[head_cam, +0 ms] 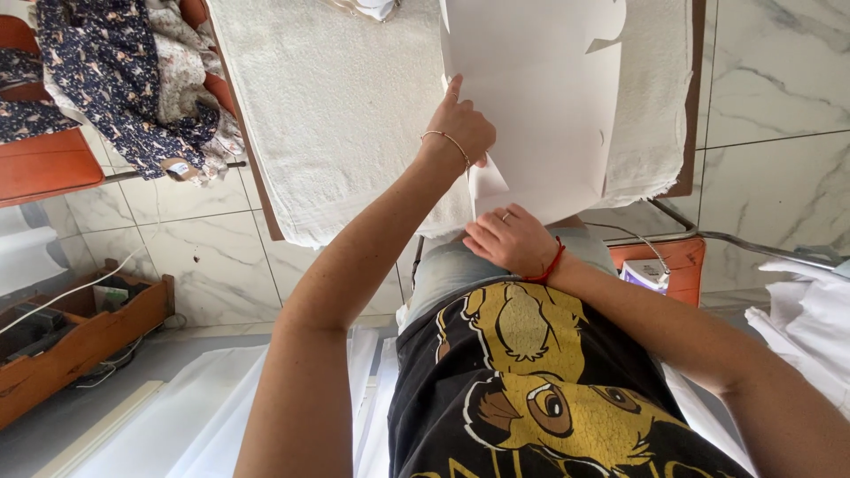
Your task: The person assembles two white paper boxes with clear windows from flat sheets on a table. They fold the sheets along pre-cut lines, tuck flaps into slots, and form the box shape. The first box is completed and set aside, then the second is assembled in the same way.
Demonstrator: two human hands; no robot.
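A large white cardboard sheet (540, 97) with cut flaps lies on a padded board covered in off-white cloth (336, 115). My left hand (460, 128), with a thin bracelet at the wrist, presses fingers on the sheet's left edge. My right hand (506, 239), with a ring and a red string at the wrist, rests on the sheet's near edge at a small flap. Both hands are touching the sheet, and neither lifts it.
Dark floral and pale garments (124, 80) are heaped on an orange seat (44, 164) at the left. A wooden crate (80, 336) with cables stands on the marble floor. White fabric (810, 323) lies at the right, white sheets (204, 416) lie below, and a metal rod (753, 241) juts out.
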